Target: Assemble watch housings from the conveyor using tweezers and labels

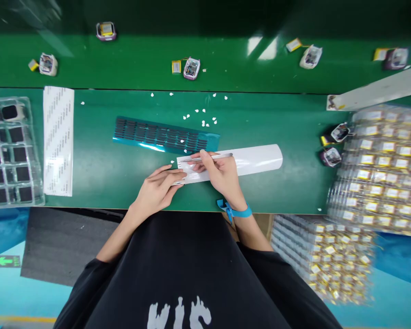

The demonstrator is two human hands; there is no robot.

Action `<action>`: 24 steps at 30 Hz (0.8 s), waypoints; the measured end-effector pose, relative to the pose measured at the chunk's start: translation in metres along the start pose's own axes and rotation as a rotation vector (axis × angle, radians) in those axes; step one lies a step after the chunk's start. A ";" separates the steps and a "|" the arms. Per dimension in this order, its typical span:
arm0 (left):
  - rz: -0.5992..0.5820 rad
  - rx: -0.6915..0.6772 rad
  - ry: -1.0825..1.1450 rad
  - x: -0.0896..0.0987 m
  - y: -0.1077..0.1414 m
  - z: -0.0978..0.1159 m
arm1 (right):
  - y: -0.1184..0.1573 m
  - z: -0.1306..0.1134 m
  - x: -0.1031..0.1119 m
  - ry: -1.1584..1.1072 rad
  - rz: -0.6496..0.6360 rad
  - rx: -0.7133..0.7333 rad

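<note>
White sheet (256, 160) beneath the right hand (219, 171), against the left hand's (160, 187) fingertips.

White strip (256, 160) (glossy, curling)

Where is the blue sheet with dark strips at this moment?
In the head view, the blue sheet lies slightly left of centre on the green bench, beyond the left hand and right of the printed white sheet.
</note>
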State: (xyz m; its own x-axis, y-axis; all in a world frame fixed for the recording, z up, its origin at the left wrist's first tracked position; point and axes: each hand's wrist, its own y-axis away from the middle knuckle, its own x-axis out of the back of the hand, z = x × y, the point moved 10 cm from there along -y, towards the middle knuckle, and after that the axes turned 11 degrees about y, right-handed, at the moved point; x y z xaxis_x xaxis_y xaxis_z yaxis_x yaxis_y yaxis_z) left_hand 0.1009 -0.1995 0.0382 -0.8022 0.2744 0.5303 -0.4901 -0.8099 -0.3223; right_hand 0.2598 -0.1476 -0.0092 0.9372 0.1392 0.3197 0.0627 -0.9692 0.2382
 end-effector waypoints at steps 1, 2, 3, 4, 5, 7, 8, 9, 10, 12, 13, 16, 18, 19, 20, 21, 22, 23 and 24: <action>0.000 -0.001 0.014 0.000 0.000 0.000 | 0.000 0.000 0.000 -0.003 0.006 0.001; 0.001 -0.001 0.029 0.001 0.000 0.000 | 0.000 -0.001 0.000 -0.004 0.010 0.006; 0.003 0.001 0.044 0.001 0.000 0.000 | 0.000 -0.002 -0.001 -0.003 0.012 0.013; 0.003 0.006 0.059 0.001 0.001 -0.001 | 0.000 -0.002 -0.001 0.001 0.012 0.022; 0.001 0.014 0.074 0.001 0.001 -0.002 | 0.000 -0.003 -0.002 0.007 0.011 0.032; -0.007 0.034 0.101 0.000 0.001 -0.005 | 0.000 -0.005 -0.004 0.013 0.006 0.063; -0.009 0.040 0.113 0.000 0.001 -0.006 | -0.001 -0.006 -0.004 0.007 0.002 0.078; -0.011 0.043 0.121 0.000 0.001 -0.007 | -0.001 -0.007 -0.004 -0.007 -0.005 0.092; -0.012 0.044 0.126 0.000 0.001 -0.007 | -0.002 -0.008 -0.004 -0.028 -0.016 0.102; -0.009 0.049 0.133 0.001 0.001 -0.008 | -0.004 -0.007 -0.001 -0.084 -0.031 0.092; -0.005 0.053 0.147 0.002 0.001 -0.008 | -0.004 -0.007 0.002 -0.115 -0.023 0.076; 0.051 0.126 0.234 0.008 0.001 -0.010 | -0.001 -0.011 0.020 -0.218 0.076 0.050; 0.158 0.277 0.311 0.018 0.001 -0.022 | 0.005 -0.020 0.030 -0.264 0.150 0.069; 0.214 0.368 0.372 0.021 0.002 -0.029 | 0.009 -0.025 0.032 -0.269 0.173 0.080; 0.256 0.449 0.455 0.023 0.002 -0.034 | 0.013 -0.030 0.032 -0.265 0.182 0.090; 0.274 0.503 0.555 0.021 0.000 -0.037 | 0.017 -0.035 0.030 -0.255 0.179 0.099; 0.267 0.526 0.661 0.018 -0.004 -0.037 | 0.020 -0.040 0.027 -0.249 0.172 0.112; 0.241 0.531 0.756 0.014 -0.009 -0.034 | 0.023 -0.045 0.024 -0.249 0.164 0.131; 0.206 0.525 0.824 0.011 -0.014 -0.030 | 0.025 -0.049 0.022 -0.254 0.152 0.155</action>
State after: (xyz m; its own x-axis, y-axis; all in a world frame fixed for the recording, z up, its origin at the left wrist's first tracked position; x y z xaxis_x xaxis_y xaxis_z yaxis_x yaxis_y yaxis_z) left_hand 0.0889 -0.1694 0.0251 -0.9382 0.2153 -0.2708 -0.2612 -0.9541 0.1464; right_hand 0.2650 -0.1593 0.0485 0.9942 -0.0460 0.0970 -0.0517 -0.9971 0.0567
